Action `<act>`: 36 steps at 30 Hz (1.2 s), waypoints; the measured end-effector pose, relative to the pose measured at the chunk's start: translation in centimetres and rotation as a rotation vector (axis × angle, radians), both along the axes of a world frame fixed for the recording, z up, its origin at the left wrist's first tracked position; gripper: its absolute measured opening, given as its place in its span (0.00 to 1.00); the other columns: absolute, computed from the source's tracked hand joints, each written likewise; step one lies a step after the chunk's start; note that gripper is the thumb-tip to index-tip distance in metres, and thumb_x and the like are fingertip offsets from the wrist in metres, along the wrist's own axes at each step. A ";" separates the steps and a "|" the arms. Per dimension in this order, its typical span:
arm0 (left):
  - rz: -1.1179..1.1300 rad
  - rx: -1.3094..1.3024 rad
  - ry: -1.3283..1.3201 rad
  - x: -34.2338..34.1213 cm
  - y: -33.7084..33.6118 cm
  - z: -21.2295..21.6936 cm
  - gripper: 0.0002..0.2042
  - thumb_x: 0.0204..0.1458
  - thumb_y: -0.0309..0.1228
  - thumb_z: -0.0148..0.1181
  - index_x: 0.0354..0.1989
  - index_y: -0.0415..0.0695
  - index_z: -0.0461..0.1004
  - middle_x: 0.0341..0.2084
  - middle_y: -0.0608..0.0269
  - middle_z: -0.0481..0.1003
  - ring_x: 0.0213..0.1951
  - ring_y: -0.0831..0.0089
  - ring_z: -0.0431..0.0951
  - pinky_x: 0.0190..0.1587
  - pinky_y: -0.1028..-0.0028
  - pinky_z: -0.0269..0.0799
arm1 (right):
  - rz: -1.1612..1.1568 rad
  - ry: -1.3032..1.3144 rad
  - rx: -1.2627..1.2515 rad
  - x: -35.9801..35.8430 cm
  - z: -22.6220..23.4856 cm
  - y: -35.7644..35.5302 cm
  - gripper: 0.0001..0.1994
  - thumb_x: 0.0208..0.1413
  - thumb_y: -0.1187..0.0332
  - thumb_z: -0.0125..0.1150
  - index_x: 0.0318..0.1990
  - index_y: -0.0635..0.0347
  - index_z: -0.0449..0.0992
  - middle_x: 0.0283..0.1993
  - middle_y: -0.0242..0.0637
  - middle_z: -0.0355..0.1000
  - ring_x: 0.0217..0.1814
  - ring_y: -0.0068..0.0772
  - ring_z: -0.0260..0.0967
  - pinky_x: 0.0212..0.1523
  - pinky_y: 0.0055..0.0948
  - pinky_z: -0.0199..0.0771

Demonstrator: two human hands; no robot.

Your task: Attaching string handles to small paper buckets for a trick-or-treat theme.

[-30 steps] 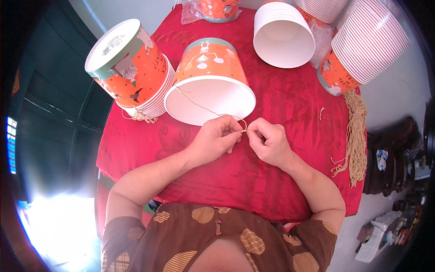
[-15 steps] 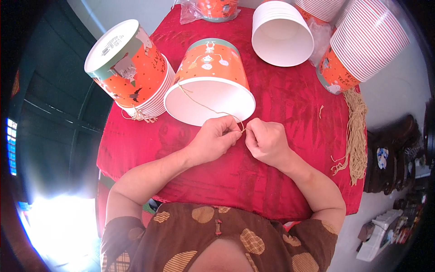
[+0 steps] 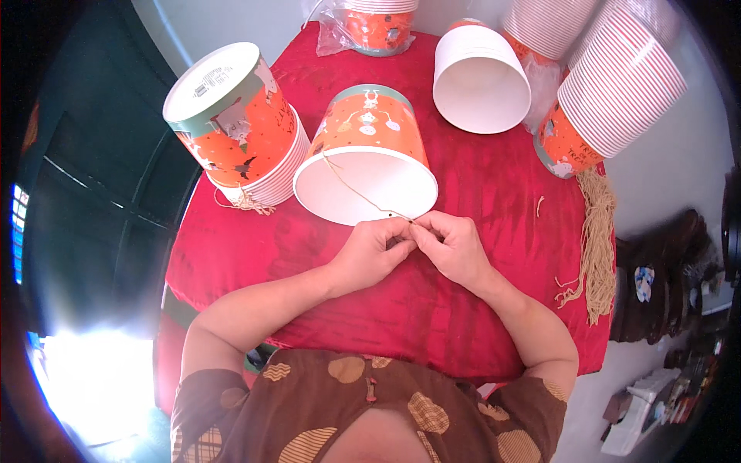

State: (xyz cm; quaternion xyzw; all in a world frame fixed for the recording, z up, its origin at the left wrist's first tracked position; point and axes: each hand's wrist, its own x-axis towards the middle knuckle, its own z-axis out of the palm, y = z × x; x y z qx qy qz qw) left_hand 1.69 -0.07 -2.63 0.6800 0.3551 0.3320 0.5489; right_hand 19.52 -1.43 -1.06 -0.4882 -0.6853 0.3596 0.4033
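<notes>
Hands [image 3: 417, 245] pinching twine [image 3: 363, 194], seemingly knotting, orange bucket [image 3: 369, 150]

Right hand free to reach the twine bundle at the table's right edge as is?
Probably yes, but not free: the right hand pinches the string together with the left hand. The twine bundle lies to its right on bare red cloth, nothing between; it would have to let go first.

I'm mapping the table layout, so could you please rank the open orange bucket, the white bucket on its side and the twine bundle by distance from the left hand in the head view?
1. Open orange bucket, just ahead of the left hand.
2. White bucket, farther back, right.
3. Twine bundle, at the table's right edge.
</notes>
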 end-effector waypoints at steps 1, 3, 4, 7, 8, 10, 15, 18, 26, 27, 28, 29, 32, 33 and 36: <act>-0.019 0.040 -0.022 0.0 0.0 -0.1 0.01 0.56 0.21 0.54 0.34 0.38 0.72 0.22 0.74 0.69 0.26 0.88 0.66 0.26 0.83 0.64 | 0.005 0.073 -0.028 -0.1 0.0 -0.1 0.06 0.54 0.72 0.60 0.30 0.67 0.75 0.22 0.36 0.74 0.22 0.18 0.68 0.23 0.23 0.67; -0.021 0.042 -0.026 0.1 -0.2 0.2 0.01 0.56 0.21 0.55 0.34 0.38 0.73 0.22 0.74 0.69 0.26 0.88 0.66 0.27 0.83 0.64 | -0.005 0.120 -0.033 0.1 -1.0 0.0 0.06 0.55 0.73 0.59 0.31 0.67 0.75 0.22 0.33 0.72 0.23 0.15 0.65 0.23 0.22 0.65; -0.029 0.035 -0.026 0.1 -0.2 0.4 0.01 0.56 0.21 0.55 0.34 0.37 0.73 0.22 0.74 0.69 0.27 0.88 0.66 0.27 0.83 0.64 | -0.020 0.171 -0.047 0.2 -1.3 0.0 0.05 0.55 0.74 0.59 0.31 0.67 0.74 0.22 0.29 0.70 0.24 0.13 0.63 0.23 0.20 0.64; -0.015 -0.025 0.023 0.0 -0.2 1.1 0.03 0.55 0.22 0.56 0.34 0.35 0.74 0.24 0.68 0.73 0.28 0.85 0.69 0.30 0.79 0.67 | -0.013 0.173 -0.005 0.3 -1.2 -0.1 0.04 0.56 0.75 0.58 0.32 0.67 0.74 0.21 0.27 0.67 0.23 0.12 0.61 0.22 0.19 0.61; -0.010 -0.060 0.049 0.0 -0.2 1.3 0.04 0.55 0.22 0.56 0.35 0.34 0.74 0.25 0.65 0.75 0.28 0.83 0.70 0.32 0.78 0.69 | -0.011 0.169 0.002 0.3 -0.8 -0.2 0.04 0.56 0.75 0.58 0.32 0.67 0.74 0.21 0.27 0.67 0.23 0.12 0.61 0.22 0.19 0.61; -0.008 -0.007 0.038 -0.1 -0.4 1.5 0.04 0.55 0.23 0.57 0.35 0.35 0.75 0.24 0.66 0.74 0.27 0.83 0.70 0.30 0.78 0.68 | 0.017 0.165 0.083 0.2 0.3 -0.5 0.03 0.56 0.76 0.57 0.32 0.67 0.74 0.21 0.27 0.68 0.23 0.11 0.61 0.23 0.18 0.61; 0.023 -0.093 -0.012 -0.1 -0.8 3.0 0.05 0.58 0.25 0.56 0.36 0.37 0.75 0.20 0.67 0.72 0.24 0.85 0.69 0.25 0.80 0.66 | 0.011 0.220 0.175 0.6 1.3 -0.7 0.02 0.55 0.77 0.57 0.32 0.66 0.74 0.22 0.27 0.69 0.24 0.11 0.62 0.23 0.18 0.61; 0.066 -0.092 -0.071 -0.3 -1.4 4.6 0.04 0.58 0.25 0.55 0.36 0.38 0.75 0.18 0.69 0.71 0.22 0.86 0.69 0.24 0.81 0.65 | 0.015 0.207 0.237 0.6 2.0 -0.9 0.02 0.55 0.78 0.57 0.31 0.66 0.75 0.23 0.27 0.70 0.24 0.12 0.62 0.23 0.17 0.61; 0.079 0.462 -0.075 -0.4 -0.1 5.1 0.03 0.52 0.20 0.59 0.35 0.38 0.74 0.25 0.60 0.75 0.27 0.76 0.75 0.28 0.75 0.69 | 0.010 0.196 0.294 0.5 5.0 -1.6 0.04 0.56 0.79 0.55 0.31 0.66 0.76 0.24 0.26 0.70 0.25 0.11 0.61 0.24 0.17 0.60; 0.110 0.533 -0.037 -0.4 0.6 5.6 0.03 0.52 0.20 0.58 0.35 0.39 0.75 0.25 0.59 0.75 0.28 0.73 0.75 0.30 0.75 0.70 | -0.024 0.176 0.343 0.4 5.7 -1.2 0.03 0.55 0.79 0.57 0.30 0.66 0.75 0.22 0.27 0.69 0.24 0.12 0.61 0.23 0.18 0.60; 0.082 0.549 0.007 -0.5 1.1 6.8 0.03 0.53 0.21 0.58 0.35 0.38 0.74 0.26 0.61 0.74 0.28 0.76 0.73 0.31 0.76 0.69 | -0.065 0.155 0.390 0.3 6.4 -0.8 0.03 0.54 0.78 0.58 0.28 0.66 0.74 0.21 0.28 0.67 0.23 0.13 0.61 0.22 0.19 0.60; 0.054 0.566 0.051 -0.6 1.7 8.3 0.03 0.54 0.21 0.58 0.35 0.36 0.74 0.26 0.63 0.74 0.28 0.79 0.71 0.33 0.76 0.69 | -0.089 0.126 0.438 0.3 7.2 -0.3 0.04 0.53 0.78 0.58 0.28 0.66 0.74 0.20 0.29 0.66 0.22 0.12 0.60 0.22 0.19 0.60; -0.019 0.281 0.135 -1.1 2.9 12.6 0.04 0.58 0.26 0.55 0.36 0.39 0.75 0.23 0.72 0.73 0.24 0.88 0.67 0.25 0.83 0.65 | -0.130 0.138 0.428 0.1 9.1 1.4 0.04 0.53 0.78 0.57 0.28 0.68 0.75 0.18 0.28 0.66 0.21 0.12 0.59 0.21 0.20 0.58; -0.024 0.340 0.102 -1.1 3.7 12.7 0.05 0.58 0.28 0.54 0.36 0.39 0.75 0.21 0.74 0.72 0.23 0.91 0.65 0.22 0.85 0.62 | -0.122 0.157 0.379 0.1 9.6 1.9 0.04 0.52 0.78 0.56 0.28 0.68 0.75 0.19 0.28 0.67 0.22 0.12 0.59 0.21 0.20 0.58; -0.024 0.286 0.097 -0.8 4.9 12.8 0.05 0.58 0.27 0.55 0.36 0.39 0.75 0.22 0.73 0.73 0.23 0.90 0.65 0.23 0.85 0.61 | -0.086 0.185 0.279 0.6 10.3 3.0 0.05 0.51 0.77 0.55 0.29 0.68 0.76 0.20 0.27 0.68 0.22 0.12 0.59 0.22 0.20 0.59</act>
